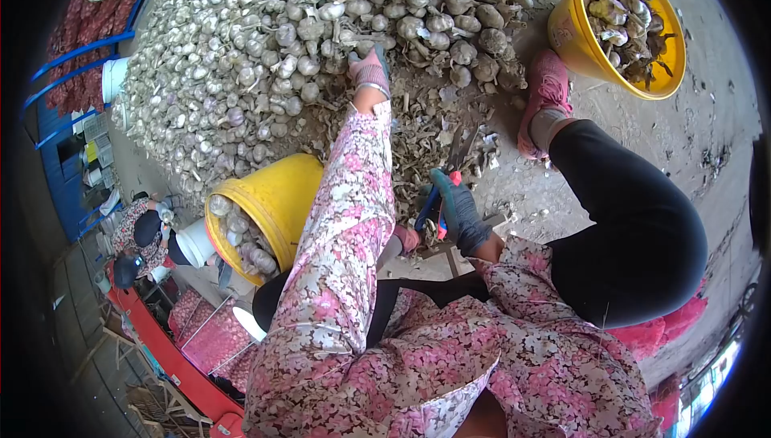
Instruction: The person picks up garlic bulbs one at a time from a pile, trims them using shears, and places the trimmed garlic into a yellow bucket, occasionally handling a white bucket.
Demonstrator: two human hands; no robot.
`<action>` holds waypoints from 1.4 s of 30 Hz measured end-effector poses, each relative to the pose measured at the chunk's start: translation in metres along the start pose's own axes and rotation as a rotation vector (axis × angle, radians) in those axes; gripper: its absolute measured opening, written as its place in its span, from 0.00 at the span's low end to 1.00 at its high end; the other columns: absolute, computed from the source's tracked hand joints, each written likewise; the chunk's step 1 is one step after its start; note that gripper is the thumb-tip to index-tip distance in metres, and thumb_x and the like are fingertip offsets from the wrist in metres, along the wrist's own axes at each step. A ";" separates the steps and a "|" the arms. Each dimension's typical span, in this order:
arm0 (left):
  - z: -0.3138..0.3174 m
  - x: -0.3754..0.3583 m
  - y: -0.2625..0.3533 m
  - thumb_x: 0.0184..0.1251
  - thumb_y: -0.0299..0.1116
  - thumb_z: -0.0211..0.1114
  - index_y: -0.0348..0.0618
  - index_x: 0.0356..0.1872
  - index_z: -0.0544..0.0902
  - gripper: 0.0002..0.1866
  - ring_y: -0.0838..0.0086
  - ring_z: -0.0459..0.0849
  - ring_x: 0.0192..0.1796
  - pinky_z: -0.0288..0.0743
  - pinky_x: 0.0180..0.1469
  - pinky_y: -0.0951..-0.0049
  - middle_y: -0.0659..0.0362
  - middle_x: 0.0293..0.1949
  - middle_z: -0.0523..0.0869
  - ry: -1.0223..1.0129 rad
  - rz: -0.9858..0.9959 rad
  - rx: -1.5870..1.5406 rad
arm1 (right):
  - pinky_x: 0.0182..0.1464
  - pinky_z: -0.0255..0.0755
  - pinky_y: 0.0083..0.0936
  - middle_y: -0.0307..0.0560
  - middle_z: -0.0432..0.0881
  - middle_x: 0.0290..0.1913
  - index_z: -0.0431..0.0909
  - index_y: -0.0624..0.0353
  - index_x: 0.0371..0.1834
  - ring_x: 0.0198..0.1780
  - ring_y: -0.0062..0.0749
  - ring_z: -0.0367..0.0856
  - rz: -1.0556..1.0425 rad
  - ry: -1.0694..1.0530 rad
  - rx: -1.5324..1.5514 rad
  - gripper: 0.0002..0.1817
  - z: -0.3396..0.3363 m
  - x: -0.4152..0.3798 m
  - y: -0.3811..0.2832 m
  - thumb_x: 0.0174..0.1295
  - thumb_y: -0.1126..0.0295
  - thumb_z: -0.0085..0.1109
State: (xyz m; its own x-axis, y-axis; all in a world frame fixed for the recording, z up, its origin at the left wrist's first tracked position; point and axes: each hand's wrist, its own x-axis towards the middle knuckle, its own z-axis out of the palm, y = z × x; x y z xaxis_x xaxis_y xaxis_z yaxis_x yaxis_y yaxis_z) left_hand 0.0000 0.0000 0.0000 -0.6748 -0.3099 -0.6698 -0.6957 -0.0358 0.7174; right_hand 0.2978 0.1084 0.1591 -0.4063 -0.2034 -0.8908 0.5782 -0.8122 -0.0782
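Observation:
My left hand, in a pink and grey glove, reaches to the near edge of a large heap of garlic. Its fingers close around a garlic bulb, partly hidden by the glove. Lower down, my right hand, in a dark grey-green glove, grips a pair of pruning shears with red and blue handles. The shears' blades point away from me, over dry garlic scraps on the ground.
A tilted yellow bucket with garlic bulbs lies by my left arm. Another yellow bucket, holding garlic and dry stalks, stands beyond my pink shoe. At left are a co-worker, a white bucket and blue rails.

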 end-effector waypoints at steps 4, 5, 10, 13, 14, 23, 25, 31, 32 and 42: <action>0.041 0.019 0.021 0.42 0.40 0.77 0.48 0.61 0.69 0.40 0.55 0.71 0.61 0.67 0.59 0.58 0.44 0.62 0.64 0.476 -0.025 0.428 | 0.35 0.73 0.27 0.40 0.77 0.31 0.73 0.58 0.47 0.31 0.27 0.77 -0.061 -0.027 -0.125 0.18 -0.002 0.018 -0.023 0.64 0.55 0.56; 0.037 0.005 0.026 0.40 0.42 0.78 0.47 0.60 0.70 0.42 0.55 0.70 0.61 0.67 0.59 0.58 0.44 0.62 0.64 0.513 -0.061 0.491 | 0.34 0.72 0.26 0.39 0.76 0.30 0.73 0.57 0.44 0.29 0.26 0.76 -0.048 -0.037 -0.155 0.16 -0.002 0.016 -0.020 0.64 0.56 0.56; -0.012 -0.032 -0.016 0.53 0.20 0.68 0.42 0.51 0.72 0.23 0.66 0.82 0.33 0.81 0.35 0.66 0.55 0.37 0.80 0.020 0.158 -0.362 | 0.31 0.73 0.26 0.43 0.78 0.30 0.73 0.58 0.43 0.31 0.29 0.77 -0.114 -0.064 -0.403 0.19 -0.016 0.025 -0.018 0.61 0.53 0.59; -0.058 -0.091 -0.021 0.61 0.28 0.64 0.48 0.46 0.74 0.13 0.64 0.82 0.41 0.79 0.42 0.69 0.58 0.40 0.80 -0.287 0.019 -0.633 | 0.39 0.74 0.33 0.52 0.80 0.35 0.71 0.63 0.48 0.36 0.39 0.80 -0.394 0.053 -0.804 0.27 -0.030 0.042 -0.009 0.57 0.51 0.61; -0.071 -0.109 -0.027 0.60 0.27 0.65 0.49 0.47 0.74 0.15 0.67 0.83 0.39 0.80 0.40 0.70 0.59 0.39 0.81 -0.330 0.053 -0.626 | 0.45 0.72 0.36 0.60 0.80 0.38 0.69 0.65 0.52 0.40 0.47 0.80 -0.423 0.089 -0.890 0.31 -0.032 0.043 -0.009 0.55 0.50 0.62; -0.106 -0.288 -0.041 0.61 0.27 0.64 0.47 0.48 0.74 0.15 0.77 0.79 0.33 0.75 0.35 0.77 0.63 0.33 0.80 -0.428 0.203 -0.485 | 0.40 0.72 0.37 0.58 0.80 0.32 0.74 0.61 0.45 0.33 0.47 0.79 -0.773 -0.100 -1.163 0.23 -0.021 -0.002 -0.003 0.56 0.53 0.61; -0.115 -0.293 -0.046 0.63 0.27 0.62 0.44 0.44 0.76 0.10 0.80 0.77 0.30 0.71 0.32 0.78 0.65 0.29 0.78 -0.509 0.140 -0.679 | 0.36 0.72 0.34 0.53 0.80 0.28 0.77 0.62 0.40 0.28 0.39 0.78 -0.549 -0.243 -1.105 0.20 -0.019 -0.011 0.000 0.57 0.54 0.61; -0.149 -0.290 -0.056 0.65 0.28 0.61 0.44 0.36 0.77 0.02 0.83 0.73 0.28 0.65 0.29 0.83 0.67 0.27 0.76 -0.898 0.245 -0.981 | 0.33 0.70 0.35 0.52 0.79 0.23 0.77 0.62 0.38 0.25 0.40 0.77 -0.452 -0.201 -0.985 0.17 -0.019 -0.040 0.008 0.57 0.58 0.61; -0.153 -0.296 -0.053 0.62 0.28 0.63 0.43 0.38 0.77 0.06 0.82 0.76 0.29 0.68 0.28 0.82 0.64 0.30 0.79 -0.587 0.307 -0.623 | 0.34 0.70 0.36 0.55 0.79 0.26 0.75 0.61 0.42 0.28 0.44 0.78 -0.706 -0.183 -1.152 0.18 -0.021 -0.048 0.005 0.56 0.58 0.61; -0.155 -0.301 -0.065 0.44 0.24 0.73 0.38 0.53 0.74 0.30 0.74 0.80 0.48 0.74 0.52 0.72 0.57 0.46 0.81 -0.241 0.693 0.172 | 0.46 0.70 0.43 0.56 0.79 0.39 0.63 0.60 0.62 0.45 0.50 0.78 -1.197 0.031 -1.831 0.41 -0.013 -0.066 -0.007 0.45 0.55 0.67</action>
State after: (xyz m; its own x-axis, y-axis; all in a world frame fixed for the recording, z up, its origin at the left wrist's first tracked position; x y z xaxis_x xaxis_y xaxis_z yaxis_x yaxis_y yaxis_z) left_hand 0.2871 -0.0515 0.1847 -0.9935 0.0097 -0.1133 -0.1074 0.2467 0.9631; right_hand 0.3297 0.1341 0.2123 -0.9863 -0.1183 -0.1149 -0.0162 0.7628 -0.6464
